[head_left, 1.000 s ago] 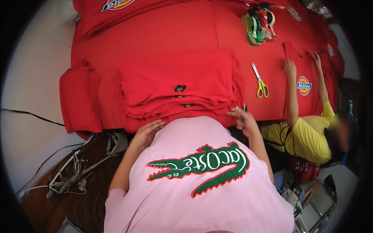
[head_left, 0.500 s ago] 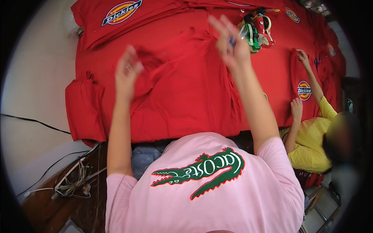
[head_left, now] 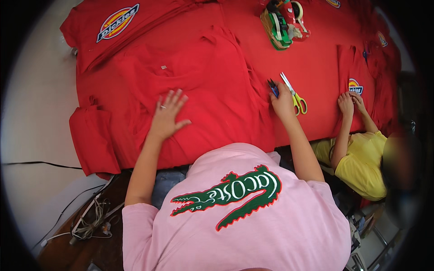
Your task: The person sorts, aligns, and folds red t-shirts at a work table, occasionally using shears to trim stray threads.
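A red shirt (head_left: 212, 108) lies spread with loose wrinkles on the red-covered table in front of me, a small white label (head_left: 164, 67) showing near its neck. My left hand (head_left: 168, 116) rests flat on the lower left of this shirt, fingers apart, a ring on one of them. At the shirt's right edge, my right hand (head_left: 284, 103) is closed around blue thread snips (head_left: 273, 88), their dark blades pointing away from me. Just right of that hand are scissors (head_left: 294, 95) with yellow-green handles, lying on the red cloth.
Another red shirt with an oval patch (head_left: 118, 22) lies at the far left. Tape dispensers (head_left: 278, 29) with tape rolls stand at the back. Folded red cloth (head_left: 94, 140) hangs over the left edge. A co-worker in yellow (head_left: 361, 158) handles red garments at right. Cables (head_left: 92, 219) lie lower left.
Both hands have come down from above the cloth toward me. The left now lies flat on the shirt, which looks smoother. The scissors now show fully beside my right hand.
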### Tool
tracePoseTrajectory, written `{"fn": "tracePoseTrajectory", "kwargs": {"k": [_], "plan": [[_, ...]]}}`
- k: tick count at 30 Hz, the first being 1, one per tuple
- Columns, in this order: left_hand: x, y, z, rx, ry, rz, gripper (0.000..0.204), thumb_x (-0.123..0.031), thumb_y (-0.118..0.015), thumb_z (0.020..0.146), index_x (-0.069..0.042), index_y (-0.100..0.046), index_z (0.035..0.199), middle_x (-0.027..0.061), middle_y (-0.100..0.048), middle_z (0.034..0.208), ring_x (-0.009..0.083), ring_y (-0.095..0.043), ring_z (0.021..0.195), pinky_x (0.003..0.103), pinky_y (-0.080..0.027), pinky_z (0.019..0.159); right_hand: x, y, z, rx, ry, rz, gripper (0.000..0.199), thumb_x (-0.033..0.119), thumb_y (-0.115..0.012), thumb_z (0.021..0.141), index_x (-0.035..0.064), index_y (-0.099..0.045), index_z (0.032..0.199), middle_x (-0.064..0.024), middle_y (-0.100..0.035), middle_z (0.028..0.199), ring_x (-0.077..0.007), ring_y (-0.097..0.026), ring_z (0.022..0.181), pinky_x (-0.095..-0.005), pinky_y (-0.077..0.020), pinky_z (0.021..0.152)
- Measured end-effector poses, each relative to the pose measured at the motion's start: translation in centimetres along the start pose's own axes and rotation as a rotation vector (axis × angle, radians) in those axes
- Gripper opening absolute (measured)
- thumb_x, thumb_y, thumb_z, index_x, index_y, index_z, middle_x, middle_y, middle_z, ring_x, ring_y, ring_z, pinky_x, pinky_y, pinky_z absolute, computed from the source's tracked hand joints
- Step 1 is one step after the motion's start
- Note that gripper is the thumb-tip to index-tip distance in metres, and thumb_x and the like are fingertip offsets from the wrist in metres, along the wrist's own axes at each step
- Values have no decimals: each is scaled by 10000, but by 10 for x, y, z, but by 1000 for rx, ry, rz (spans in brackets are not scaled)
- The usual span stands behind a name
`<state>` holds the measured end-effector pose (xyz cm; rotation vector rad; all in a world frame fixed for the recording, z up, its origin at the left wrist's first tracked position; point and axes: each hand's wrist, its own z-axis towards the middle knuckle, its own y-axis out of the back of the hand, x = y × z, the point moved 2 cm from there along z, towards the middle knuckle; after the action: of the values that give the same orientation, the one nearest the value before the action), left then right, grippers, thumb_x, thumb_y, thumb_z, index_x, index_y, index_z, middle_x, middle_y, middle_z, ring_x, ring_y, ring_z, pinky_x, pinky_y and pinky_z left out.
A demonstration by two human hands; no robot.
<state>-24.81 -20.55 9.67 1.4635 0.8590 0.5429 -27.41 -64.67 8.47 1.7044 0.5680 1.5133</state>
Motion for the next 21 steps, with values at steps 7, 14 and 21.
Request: {"fn": "tracePoseTrajectory", "kwargs": {"k": [7, 14, 21], "plan": [[44, 21, 69, -376, 249, -169, 509, -379, -743, 936, -121, -610, 1355, 76, -584, 1397, 275, -514, 1345, 519, -299, 1174, 12, -1, 1, -217, 154, 43, 356, 57, -747, 897, 13, -672, 1243, -148, -659, 1126, -313, -671, 1032, -423, -542, 899], [45, 69, 113, -318, 263, -328, 405, -327, -779, 880, -75, -646, 1169, 79, -702, 1122, 293, -602, 1150, 461, -380, 1091, 98, -39, 71, 252, -209, 936, 302, 131, -770, 952, -20, -695, 1202, -58, -737, 1104, -135, -685, 1037, -307, -538, 945], [40, 36, 53, -10, 94, 26, 498, -377, -764, 896, -65, -624, 1259, 141, -664, 1288, 306, -593, 1237, 454, -420, 1124, 193, -50, 59, 984, 72, 502, 435, 220, -883, 854, -24, -701, 1165, -15, -729, 958, -102, -643, 823, -308, -533, 737]]}}
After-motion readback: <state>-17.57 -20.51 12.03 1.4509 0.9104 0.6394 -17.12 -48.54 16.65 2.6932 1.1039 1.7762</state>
